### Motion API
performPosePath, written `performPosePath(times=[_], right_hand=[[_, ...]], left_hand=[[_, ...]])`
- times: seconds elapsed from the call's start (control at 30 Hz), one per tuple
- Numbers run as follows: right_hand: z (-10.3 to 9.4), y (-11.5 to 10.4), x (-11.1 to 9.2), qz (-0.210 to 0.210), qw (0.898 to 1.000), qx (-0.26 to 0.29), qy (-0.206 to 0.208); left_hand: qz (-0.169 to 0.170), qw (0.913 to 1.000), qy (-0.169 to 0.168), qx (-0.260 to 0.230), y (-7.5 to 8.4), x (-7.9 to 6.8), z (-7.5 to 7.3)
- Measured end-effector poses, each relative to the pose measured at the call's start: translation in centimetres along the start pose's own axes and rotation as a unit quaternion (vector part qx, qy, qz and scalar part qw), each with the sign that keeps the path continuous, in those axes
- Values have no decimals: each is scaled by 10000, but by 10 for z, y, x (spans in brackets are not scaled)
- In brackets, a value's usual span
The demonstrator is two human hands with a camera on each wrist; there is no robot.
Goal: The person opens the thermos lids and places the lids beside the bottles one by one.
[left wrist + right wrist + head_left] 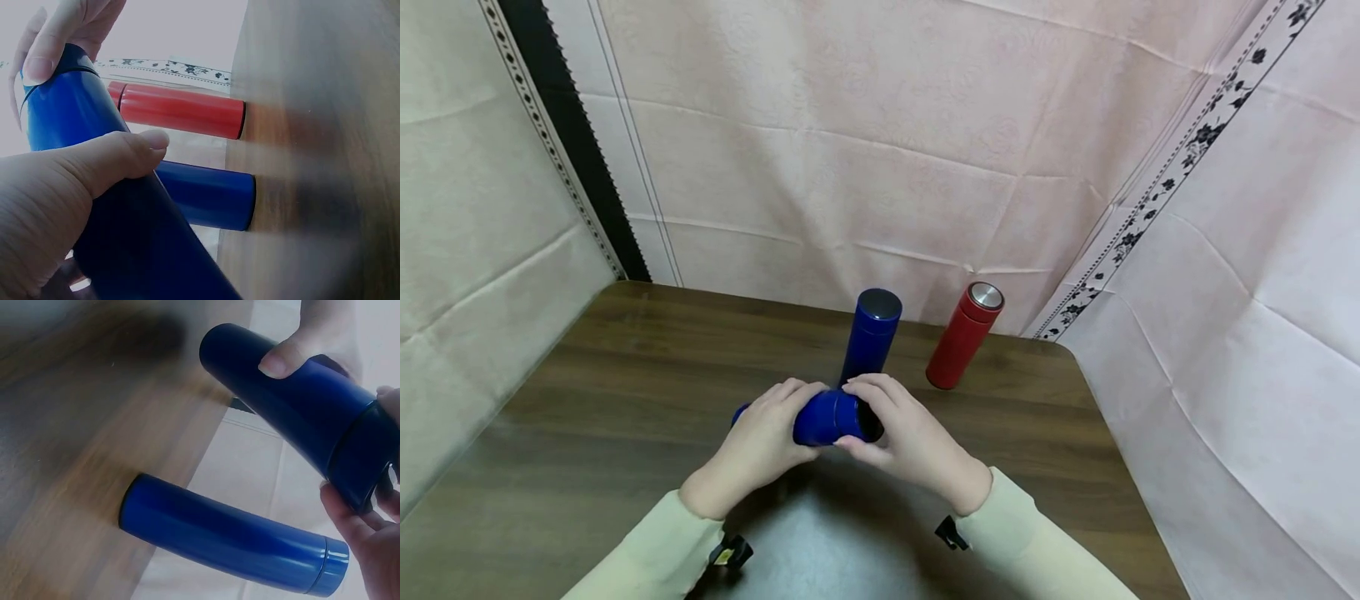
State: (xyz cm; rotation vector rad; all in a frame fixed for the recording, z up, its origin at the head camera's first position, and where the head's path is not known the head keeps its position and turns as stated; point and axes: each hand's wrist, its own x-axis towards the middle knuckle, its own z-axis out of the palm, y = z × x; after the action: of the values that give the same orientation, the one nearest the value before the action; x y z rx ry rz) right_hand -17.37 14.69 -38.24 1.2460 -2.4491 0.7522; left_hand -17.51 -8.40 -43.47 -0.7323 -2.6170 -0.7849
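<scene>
While the left hand (763, 435) grips the held flask (815, 421), we observe the right hand (908, 435) gripping its cap (852, 418). We record that flask tilted above the table (625, 400), a blue flask (869, 340) and a red flask (959, 343) standing upright beyond.

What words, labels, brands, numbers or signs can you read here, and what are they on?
None readable.
Held blue bottle, standing blue bottle, red bottle: no lettering shows.
Left-wrist device: any text on its yellow patch is too small to read.
Floral border: pattern only.
</scene>
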Motion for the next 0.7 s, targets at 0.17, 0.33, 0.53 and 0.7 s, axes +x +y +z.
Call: performPosePath(times=[0.17, 0.33, 0.53, 0.7], right_hand=[[1, 0, -1, 790, 9953, 550, -62], [0, -1, -2, 2339, 9545, 1842, -187], [-1, 1, -3, 2648, 9435, 1973, -282], [-1, 2, -5, 2576, 9460, 1947, -292]], left_hand=[[-48, 9997, 192, 160, 3, 0, -1], [83, 9969, 617, 474, 5, 0, -2], [370, 9941, 727, 718, 5, 0, -1], [439, 9938, 704, 745, 4, 0, 0]])
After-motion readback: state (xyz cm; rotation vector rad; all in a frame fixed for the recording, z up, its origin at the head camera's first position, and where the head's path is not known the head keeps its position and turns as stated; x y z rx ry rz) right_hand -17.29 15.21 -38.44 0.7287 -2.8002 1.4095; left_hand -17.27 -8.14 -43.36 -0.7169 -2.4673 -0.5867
